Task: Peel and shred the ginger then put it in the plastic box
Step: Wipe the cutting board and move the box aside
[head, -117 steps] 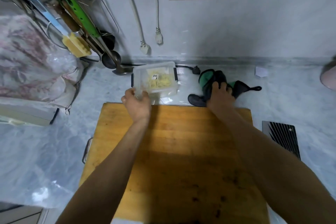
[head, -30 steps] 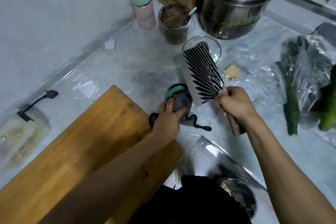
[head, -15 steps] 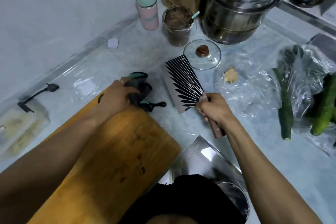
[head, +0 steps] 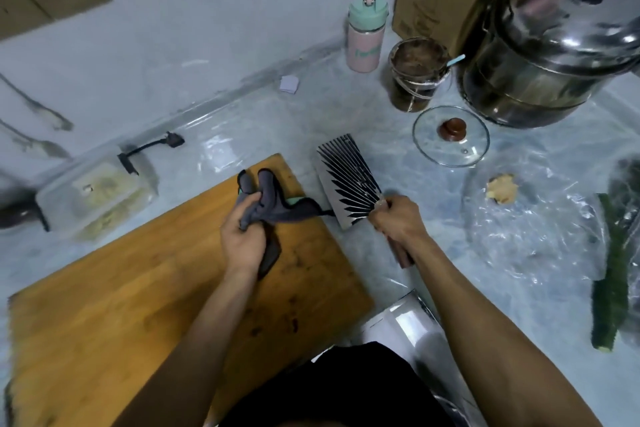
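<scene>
Left hand (head: 242, 239): bunched round grey cloth (head: 266, 204), over far edge of wooden cutting board (head: 138, 288). Right hand (head: 398, 218): gripping handle of cleaver (head: 348, 180), patterned blade lying flat on tabletop (head: 467, 253) just beside the board. Plastic box (head: 93, 198): shredded ginger inside, left of board near wall. Ginger piece (head: 502, 188): on plastic sheet, near glass lid (head: 450, 137).

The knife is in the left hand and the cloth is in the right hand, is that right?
No, they are swapped. The head view shows the right hand gripping the knife by its handle, while the left hand holds the cloth over the cutting board.
</scene>
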A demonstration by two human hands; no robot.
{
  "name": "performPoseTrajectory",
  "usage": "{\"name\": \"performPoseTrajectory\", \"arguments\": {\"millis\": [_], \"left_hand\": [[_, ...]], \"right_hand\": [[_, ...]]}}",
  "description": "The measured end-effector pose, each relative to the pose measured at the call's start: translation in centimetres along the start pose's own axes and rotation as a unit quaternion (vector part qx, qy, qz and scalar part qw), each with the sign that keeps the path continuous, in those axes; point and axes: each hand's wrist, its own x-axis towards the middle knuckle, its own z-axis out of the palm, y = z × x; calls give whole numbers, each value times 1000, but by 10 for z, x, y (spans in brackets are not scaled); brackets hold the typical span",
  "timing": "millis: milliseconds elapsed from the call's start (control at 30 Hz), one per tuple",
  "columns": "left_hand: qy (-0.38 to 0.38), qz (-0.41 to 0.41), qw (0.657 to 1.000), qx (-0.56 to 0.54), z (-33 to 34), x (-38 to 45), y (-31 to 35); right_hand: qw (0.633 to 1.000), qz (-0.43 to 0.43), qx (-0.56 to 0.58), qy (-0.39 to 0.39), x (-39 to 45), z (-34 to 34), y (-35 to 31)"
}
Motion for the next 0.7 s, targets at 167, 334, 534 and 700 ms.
{"name": "performPoseTrajectory", "arguments": {"millis": [167,334,534,700], "left_hand": [[-17,-5,1000,-17,-26,-1,3],[-73,-15,996,-42,-56,-19,5],[-104,23,994,17,-94,-44,0],[-73,31,997,-11,-135,-54,11]], "right_hand": [[986,-23,-164,-4,-4,12,-7],[983,-93,-140,76,-30,20,-38],[974,-163,65,-145,-76,47,-107],[922,-211,38,-322,-116,102,-142]]}}
